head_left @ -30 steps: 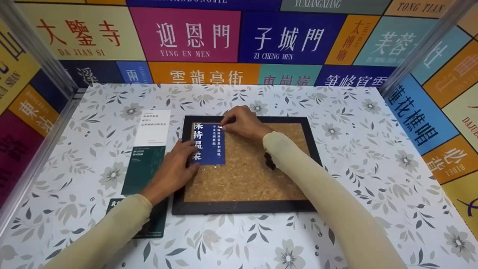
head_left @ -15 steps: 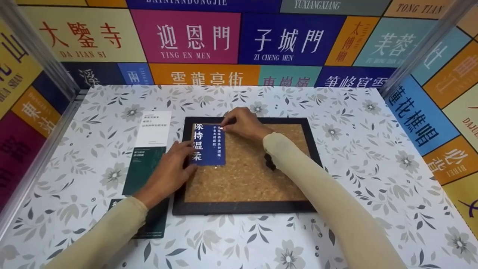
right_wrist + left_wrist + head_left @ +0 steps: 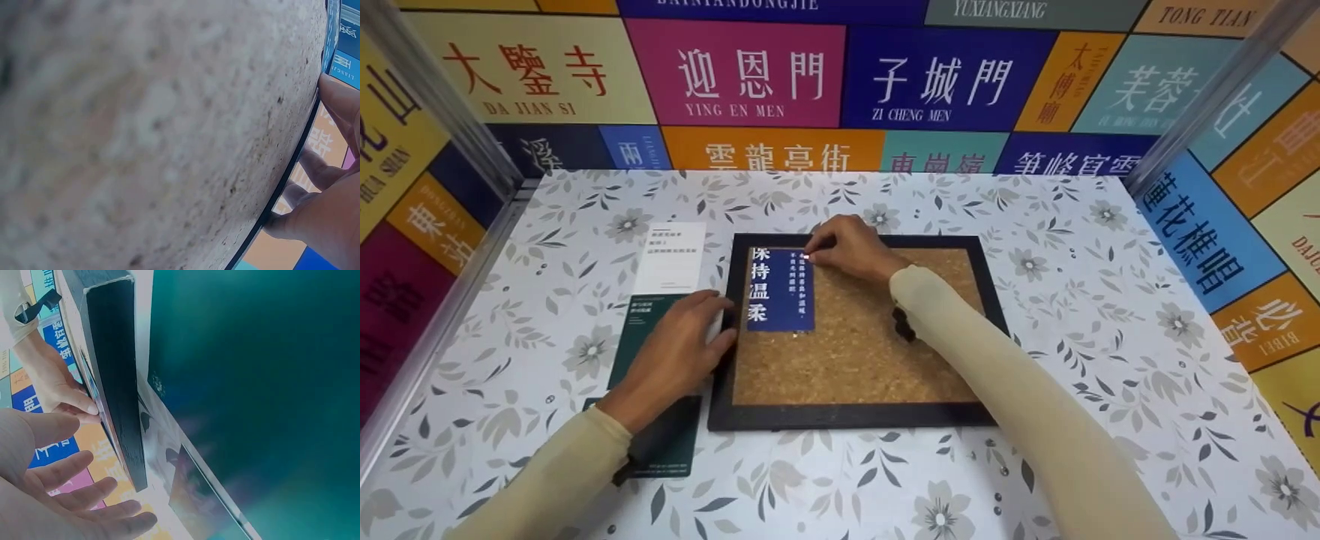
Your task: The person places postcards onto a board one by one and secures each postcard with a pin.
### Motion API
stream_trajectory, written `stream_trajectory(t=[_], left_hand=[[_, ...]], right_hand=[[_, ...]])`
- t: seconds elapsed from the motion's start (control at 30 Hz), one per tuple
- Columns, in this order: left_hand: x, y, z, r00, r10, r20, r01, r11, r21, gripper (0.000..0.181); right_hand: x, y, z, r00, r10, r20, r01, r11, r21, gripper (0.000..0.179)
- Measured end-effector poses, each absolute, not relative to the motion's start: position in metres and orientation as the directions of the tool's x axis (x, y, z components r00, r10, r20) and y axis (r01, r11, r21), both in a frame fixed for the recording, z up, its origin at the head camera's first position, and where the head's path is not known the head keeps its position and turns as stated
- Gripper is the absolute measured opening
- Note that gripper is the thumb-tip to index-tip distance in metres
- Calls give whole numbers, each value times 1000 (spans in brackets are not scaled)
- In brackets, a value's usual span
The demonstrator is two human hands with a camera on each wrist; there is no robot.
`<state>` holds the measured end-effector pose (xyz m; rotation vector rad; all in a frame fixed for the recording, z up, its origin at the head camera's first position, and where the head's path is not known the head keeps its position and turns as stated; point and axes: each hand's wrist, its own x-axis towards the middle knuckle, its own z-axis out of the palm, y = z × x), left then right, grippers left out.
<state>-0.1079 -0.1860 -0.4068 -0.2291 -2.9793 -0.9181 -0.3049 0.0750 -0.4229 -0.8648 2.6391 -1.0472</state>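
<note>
The blue card (image 3: 780, 300) lies flat on the upper left of the corkboard (image 3: 862, 367); it looks feather-light, thin and smooth, springy enough to stay flat yet easily creased, so I'd take it by its edges. At its upper right corner, the right hand (image 3: 851, 244) seems to pinch a tiny pale piece (image 3: 806, 256), too small to identify. Just left of the corkboard, the left hand (image 3: 679, 349) has its fingers spread loosely, holding nothing. The cork is speckled and grainy, within a chunky, rectangular black frame (image 3: 847, 417).
</note>
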Motion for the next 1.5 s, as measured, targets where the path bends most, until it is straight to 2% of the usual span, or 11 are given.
stream_trajectory(t=[0.5,0.87,1.13,1.5], left_hand=[[-86,-206,-411,-969,196,147,244,821,515,34],[-66,-218,-407,-983,166,74,181,858,480,47],[-58,-228,-406,-985,173,22,163,864,476,51],[-43,-241,-407,-967,253,35,243,867,436,51]], right_hand=[[-304,76,-423,-815,-577,53,-459,589,-665,13],[-304,73,-424,-825,-565,27,-436,606,-665,11],[-305,73,-425,-827,-562,18,-433,616,-659,12],[-304,74,-423,-836,-548,8,-417,627,-658,12]])
